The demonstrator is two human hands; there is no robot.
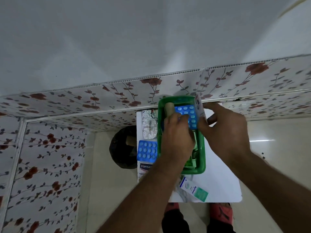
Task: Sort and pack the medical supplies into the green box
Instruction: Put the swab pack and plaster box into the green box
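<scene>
Blue foil blister strip held over far end of green plastic box by left hand, long axis along box. White flat packet pinched upright in right hand grip at box's R rim, nearer.

A small white flat-topped bench carries a green rectangular plastic box. Left of the box lie a crinkled silver foil strip, a blue tablet blister pack and a white Hansaplast packet. A white-and-green carton lies at the near edge.
</scene>
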